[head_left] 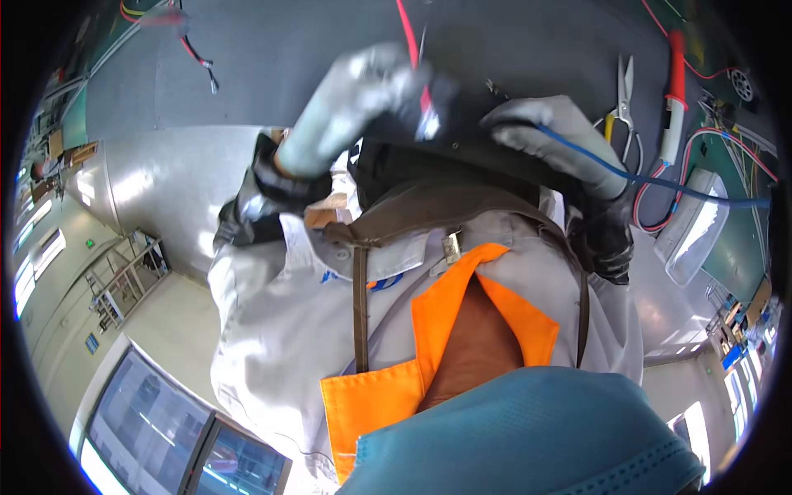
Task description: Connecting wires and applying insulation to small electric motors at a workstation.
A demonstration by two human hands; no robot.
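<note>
My left hand (367, 87), in a pale grey glove with dark fingertips, is closed around a red wire (409, 33) above the dark tabletop. The wire comes down from the top edge, and its lower end has a whitish, shiny tip (428, 125) below the fingers. Motion smears those fingertips. To the right, my right hand (554, 130), gloved the same way, has its fingers curled on a blue wire (652, 177) that runs off to the right edge. Just beyond this hand lies a small dark piece (495, 88), too small to name.
Scissors (624, 99) with a yellow grip lie right of my right hand, beside a red-and-white stick-shaped tool (675, 103). A white tray (697, 227), red cable loops and a small reel (741, 85) are at the right. Red and black wires (198, 59) lie at the far left.
</note>
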